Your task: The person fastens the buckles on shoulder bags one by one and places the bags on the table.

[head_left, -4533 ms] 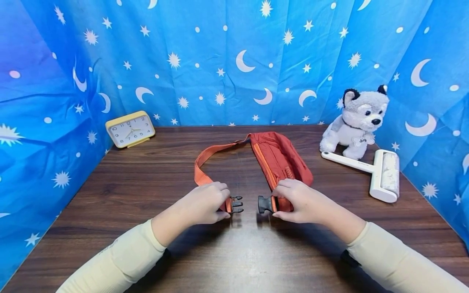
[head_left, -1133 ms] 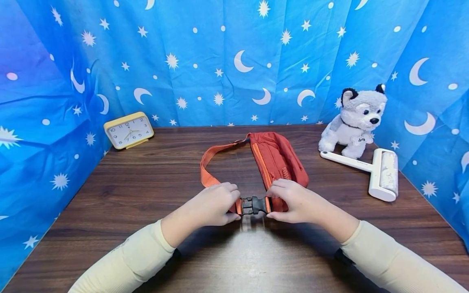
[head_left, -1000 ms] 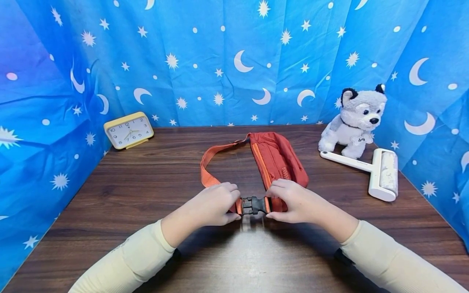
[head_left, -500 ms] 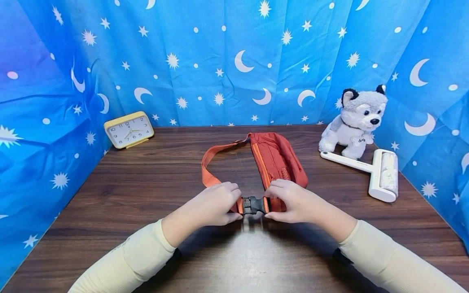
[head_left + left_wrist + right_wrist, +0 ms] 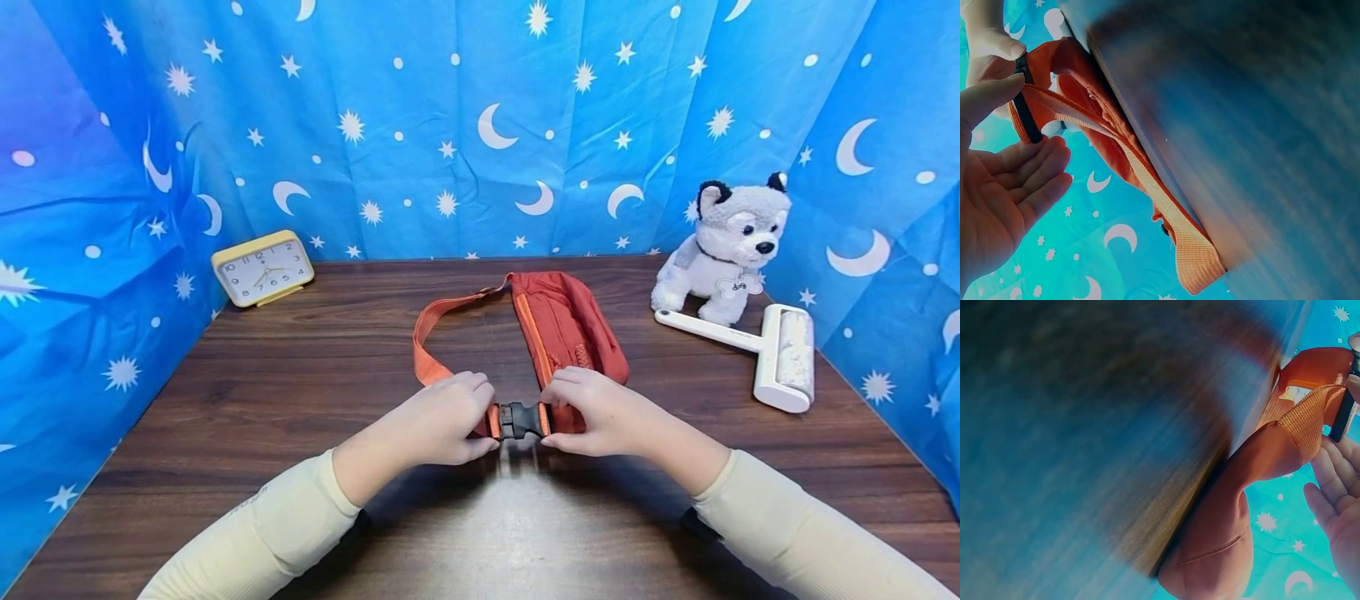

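1. Change: 4.5 s ago the two halves of the black buckle were apart, prongs bare, with a gap between my hands. They are now joined, and the prong half sits deeper in the socket than 1.1 s ago.
2. My left hand and right hand are closer together than at 4.5 s, with only the buckle between them. The orange strap has shifted slightly right; its loop keeps much the same curve.
3. Hands: left thumb and fingers pinch the strap-side edge of the prong half; right thumb and fingers pinch the socket half at its strap end.
4. Surroundings: the yellow clock stands at far left on the wooden table. The plush dog sits at far right, the white lint roller in front of it, handle end near its paws; contact I cannot tell. All three are well apart from my hands. Blue curtain behind.
5. In the way: my right fingers cover the bag's near end in the head view.
6. Container: the red waist bag lies on the table just beyond my right hand, an orange zip along its left side. Contents hidden.
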`<state>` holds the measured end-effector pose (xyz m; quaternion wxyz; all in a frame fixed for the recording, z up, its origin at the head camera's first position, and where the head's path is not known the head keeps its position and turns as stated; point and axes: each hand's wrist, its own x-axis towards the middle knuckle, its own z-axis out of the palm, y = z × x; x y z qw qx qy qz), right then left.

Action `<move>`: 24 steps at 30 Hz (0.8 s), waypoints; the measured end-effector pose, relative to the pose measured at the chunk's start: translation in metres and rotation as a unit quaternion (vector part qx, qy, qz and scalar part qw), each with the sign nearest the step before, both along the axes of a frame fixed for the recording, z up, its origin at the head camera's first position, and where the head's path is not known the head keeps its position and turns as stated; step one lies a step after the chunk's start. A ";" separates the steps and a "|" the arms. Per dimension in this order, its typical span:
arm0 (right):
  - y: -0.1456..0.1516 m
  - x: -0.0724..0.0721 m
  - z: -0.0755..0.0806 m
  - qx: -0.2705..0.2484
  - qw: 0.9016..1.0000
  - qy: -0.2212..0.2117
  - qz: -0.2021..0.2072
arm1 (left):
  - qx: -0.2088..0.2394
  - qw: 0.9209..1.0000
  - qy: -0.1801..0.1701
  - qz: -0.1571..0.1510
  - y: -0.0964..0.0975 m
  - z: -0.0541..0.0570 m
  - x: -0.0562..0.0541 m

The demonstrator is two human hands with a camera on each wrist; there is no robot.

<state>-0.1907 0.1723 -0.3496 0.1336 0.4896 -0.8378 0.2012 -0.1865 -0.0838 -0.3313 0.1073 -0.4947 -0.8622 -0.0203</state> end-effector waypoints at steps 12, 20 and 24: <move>0.001 0.000 0.001 -0.003 1.000 -0.017 -0.011 | 0.014 0.999 0.012 -0.026 0.000 -0.002 -0.002; 0.001 0.000 0.004 -0.004 1.000 -0.021 -0.007 | 0.019 0.999 0.020 -0.035 -0.001 -0.002 -0.001; 0.002 -0.001 0.005 0.000 1.000 -0.023 -0.006 | 0.020 0.999 0.022 -0.033 -0.001 -0.003 -0.001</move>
